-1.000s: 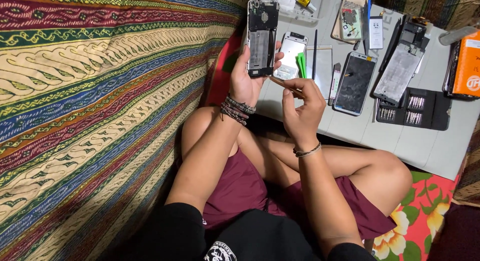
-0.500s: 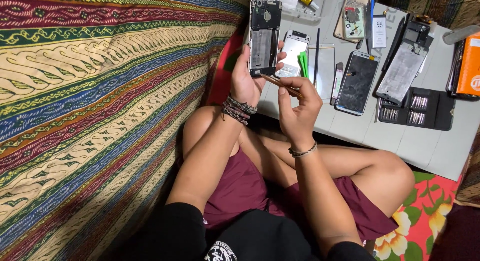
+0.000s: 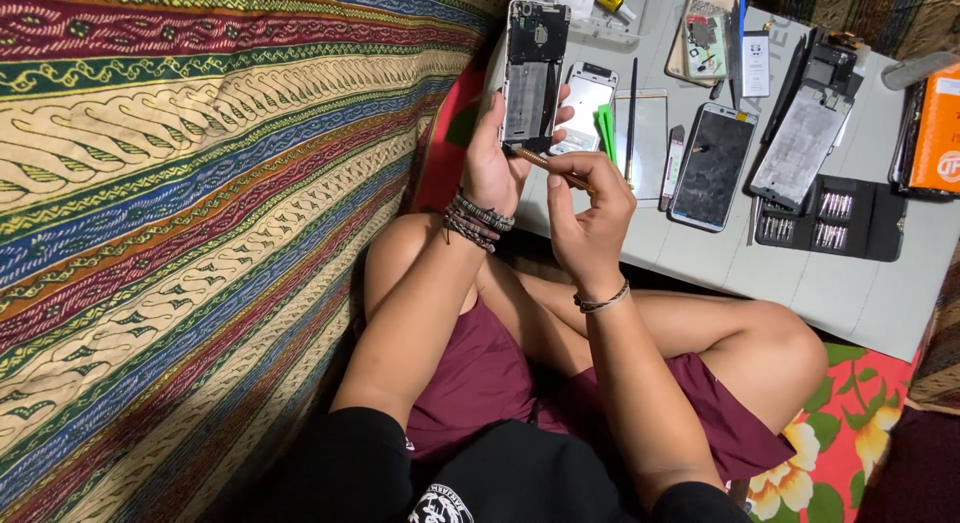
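Left hand, raised at the far end of an extended forearm, palm turned toward the right, fingers and thumb closed in a grasp; stacked beaded bands circle the wrist. Right hand, just right of and slightly nearer than the left, wrist bent, back of hand toward the camera, thumb and forefinger pinched together at their tips, pointing left toward the left hand's base; a thin band circles this wrist. Both forearms bare, rising from dark sleeves at the near edge, converging toward the far side.
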